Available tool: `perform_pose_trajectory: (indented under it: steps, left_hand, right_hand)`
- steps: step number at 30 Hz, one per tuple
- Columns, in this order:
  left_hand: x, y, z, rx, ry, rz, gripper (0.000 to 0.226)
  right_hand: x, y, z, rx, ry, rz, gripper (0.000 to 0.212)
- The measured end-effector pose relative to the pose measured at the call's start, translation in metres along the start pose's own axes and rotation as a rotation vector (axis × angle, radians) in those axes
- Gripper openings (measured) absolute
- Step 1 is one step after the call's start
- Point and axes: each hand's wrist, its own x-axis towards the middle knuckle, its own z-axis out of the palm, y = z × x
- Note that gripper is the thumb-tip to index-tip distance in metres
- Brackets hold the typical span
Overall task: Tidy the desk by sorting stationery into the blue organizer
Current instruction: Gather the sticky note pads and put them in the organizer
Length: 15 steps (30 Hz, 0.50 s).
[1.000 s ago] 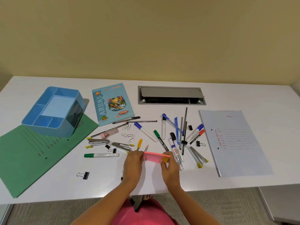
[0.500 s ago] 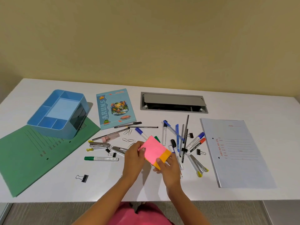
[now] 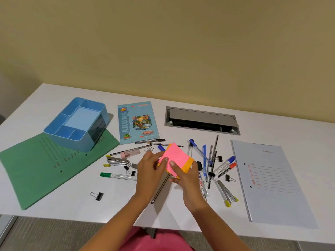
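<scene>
Far left: green folder point(image 3: 36, 169) flat on the desk point(image 3: 54, 201), printed lines too small to read. Standing on its upper corner, the blue organizer point(image 3: 59, 132), compartments all bare apart from a pale sheet or liner in the big middle section. Judged barely started, then: nothing sorted in, everything still to be put away.

Next along, a notebook point(image 3: 137, 122) marked "ARUN'S", with "ALL NEW" at the top corner and "65" in a green badge. Below it, a pink eraser-like case point(image 3: 131, 153), staplers point(image 3: 117, 161), a green-capped marker point(image 3: 117, 176) and a loose binder clip point(image 3: 97, 196), all still on the desk.

Centre: left hand point(image 3: 149, 176) and right hand point(image 3: 188, 182) both closed on the sticky notes point(image 3: 175, 158), a pink pad over an orange one, lifted off the desk and well apart from the organizer; thumbs pressed on the pink top face, fingers curled beneath.

Right of the hands, a heap of pens and markers point(image 3: 208, 160), one barrel reading what looked like "WHITEBOARD", other brand words too blurred. Behind, a grey cable hatch point(image 3: 201, 120). Far right, a grey-blue file point(image 3: 272, 182), with red print "ART NO. 1011 P.L." along its spine side.
</scene>
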Motion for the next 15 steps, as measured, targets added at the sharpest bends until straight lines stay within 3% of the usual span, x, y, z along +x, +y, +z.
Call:
perform_pose_trajectory:
  steps: [8,15]
  left_hand:
    - [0.017,-0.025,-0.046,-0.050,-0.024,-0.038,0.011]
    - [0.040,-0.039,-0.100,-0.096,0.000,0.021,0.007]
  right_hand:
    - [0.006,0.002,0.049,-0.129,0.021,-0.055,0.048]
    - [0.020,-0.005,0.094,-0.480,-0.108,-0.337,0.068]
